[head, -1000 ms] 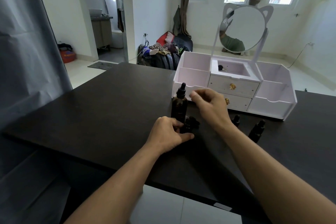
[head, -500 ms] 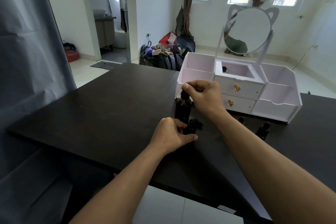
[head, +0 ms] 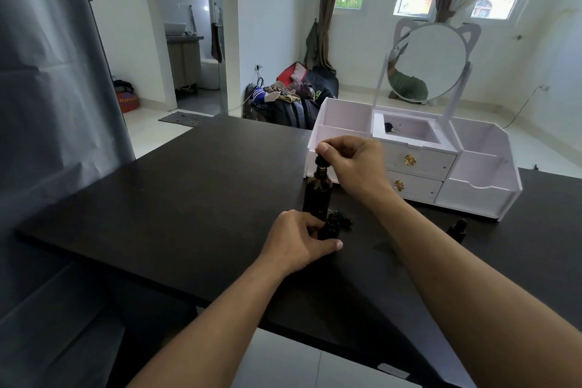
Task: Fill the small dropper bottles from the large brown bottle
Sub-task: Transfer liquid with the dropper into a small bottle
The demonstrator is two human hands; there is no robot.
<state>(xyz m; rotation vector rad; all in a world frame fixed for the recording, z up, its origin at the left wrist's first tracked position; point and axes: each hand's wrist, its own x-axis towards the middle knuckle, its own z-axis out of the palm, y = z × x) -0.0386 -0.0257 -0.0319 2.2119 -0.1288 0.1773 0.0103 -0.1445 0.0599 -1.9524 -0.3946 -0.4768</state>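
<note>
Now your left hand (head: 296, 241) grips a small dropper bottle (head: 330, 228) just in front of the large brown bottle (head: 318, 197) on the black table (head: 176, 195); your right hand (head: 352, 164) pinches the dropper cap (head: 322, 161) at that bottle's neck.

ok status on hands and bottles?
Right hand pinches dropper cap on large brown bottle. Left hand holds small bottle. Nothing blocking.

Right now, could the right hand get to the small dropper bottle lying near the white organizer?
Probably yes. The small dropper bottle sits alone on the table just beyond the right forearm, nothing around it. But the right hand pinches the large bottle's dropper cap, so it must let go first.
</note>
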